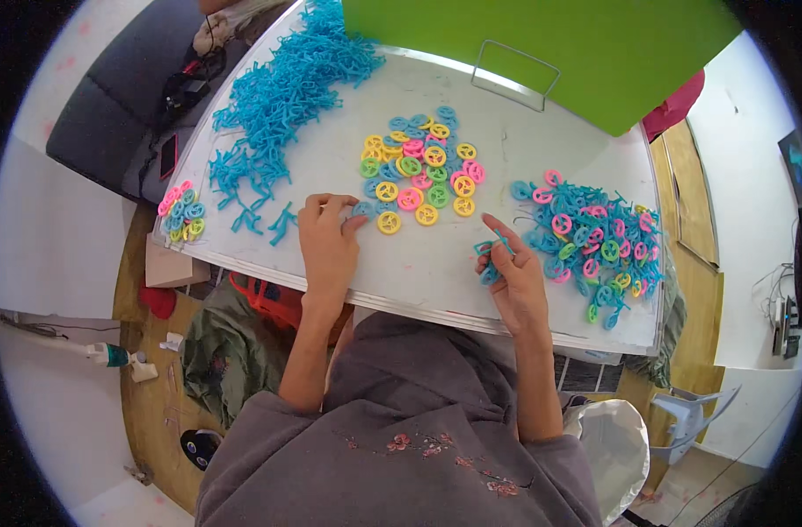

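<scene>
My left hand (327,244) pinches a small blue plastic wheel (363,209) at the near left edge of a spread of wheels (409,199) in pink, yellow, green and blue. Closer to the table's right side, my right hand (517,285) is curled around blue plastic pieces (486,274), with its index finger pointing outward. A thin teal stem pokes out by the thumb; the fingers partly hide how the pieces join. Beside this hand lies a heap of blue stems with coloured wheels (585,233).
Loose blue forked stems (282,92) form a large heap at the far left of the white table (410,294). A small cluster of wheels (181,211) sits at its left corner. At the back stands a green panel (550,53) with a wire handle (517,77).
</scene>
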Available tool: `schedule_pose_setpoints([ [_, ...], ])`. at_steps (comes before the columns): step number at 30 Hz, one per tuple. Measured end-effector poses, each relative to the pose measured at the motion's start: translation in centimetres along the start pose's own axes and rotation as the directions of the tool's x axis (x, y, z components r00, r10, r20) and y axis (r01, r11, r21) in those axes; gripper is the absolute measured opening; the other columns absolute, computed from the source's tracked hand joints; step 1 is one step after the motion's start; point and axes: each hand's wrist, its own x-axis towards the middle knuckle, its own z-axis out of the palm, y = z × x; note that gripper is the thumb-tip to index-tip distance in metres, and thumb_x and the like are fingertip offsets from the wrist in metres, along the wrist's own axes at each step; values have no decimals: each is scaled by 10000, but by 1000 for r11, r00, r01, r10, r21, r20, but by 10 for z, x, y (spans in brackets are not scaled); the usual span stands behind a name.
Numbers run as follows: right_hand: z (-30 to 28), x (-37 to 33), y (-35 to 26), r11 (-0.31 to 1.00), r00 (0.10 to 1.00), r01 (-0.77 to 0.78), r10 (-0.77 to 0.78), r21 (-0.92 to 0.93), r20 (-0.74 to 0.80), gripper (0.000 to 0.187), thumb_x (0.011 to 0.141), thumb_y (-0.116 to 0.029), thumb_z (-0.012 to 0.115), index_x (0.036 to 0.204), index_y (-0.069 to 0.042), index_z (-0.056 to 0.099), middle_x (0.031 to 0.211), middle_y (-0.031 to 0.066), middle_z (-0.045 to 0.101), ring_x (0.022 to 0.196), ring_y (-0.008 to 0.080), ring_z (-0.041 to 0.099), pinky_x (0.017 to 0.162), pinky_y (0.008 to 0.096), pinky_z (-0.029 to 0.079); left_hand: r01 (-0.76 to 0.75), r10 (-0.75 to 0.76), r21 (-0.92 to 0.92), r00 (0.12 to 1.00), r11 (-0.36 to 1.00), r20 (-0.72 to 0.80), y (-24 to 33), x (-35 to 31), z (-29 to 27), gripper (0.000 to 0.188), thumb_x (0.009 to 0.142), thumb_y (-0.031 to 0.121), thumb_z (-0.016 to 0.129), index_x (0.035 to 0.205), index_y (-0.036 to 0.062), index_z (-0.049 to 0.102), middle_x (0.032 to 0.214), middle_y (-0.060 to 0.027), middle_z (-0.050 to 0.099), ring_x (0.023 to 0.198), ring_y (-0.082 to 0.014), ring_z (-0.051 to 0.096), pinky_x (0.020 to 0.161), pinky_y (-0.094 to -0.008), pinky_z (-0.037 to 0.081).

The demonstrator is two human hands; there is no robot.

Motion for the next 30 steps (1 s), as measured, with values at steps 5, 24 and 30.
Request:
schedule_pose_setpoints([
  [5, 0, 3, 11, 994, 998, 20, -14, -109, 57, 206, 902, -89, 645, 1076, 9, 592, 880, 40, 621, 782, 112, 585, 727, 242, 480, 244, -214, -408, 970, 880, 119, 16, 3, -14, 101, 821, -15, 641, 907, 3, 591, 850, -64, 636, 734, -153, 591, 646, -274, 467],
  [24, 15, -6, 17, 900, 992, 127, -122, -418, 37, 174, 828, -59, 725, 977, 12, 667, 903, 26, 671, 803, 69, 576, 738, 218, 466, 492, -45, -699, 832, 518, 553, 71, -31, 8, 141, 879, -60, 558, 1013, -27, 585, 899, -80, 626, 829, -142, 643, 734, -277, 560],
  [30, 13, -4, 22, 886, 994, 110, -106, -451, 34, 171, 835, -62, 719, 976, 19, 663, 897, 40, 673, 810, 80, 591, 737, 226, 474, 428, -47, -673, 862, 603, 505, 70, -35, 15, 217, 871, -106, 511, 1055, -29, 594, 978, -75, 631, 882, -148, 620, 779, -289, 554],
])
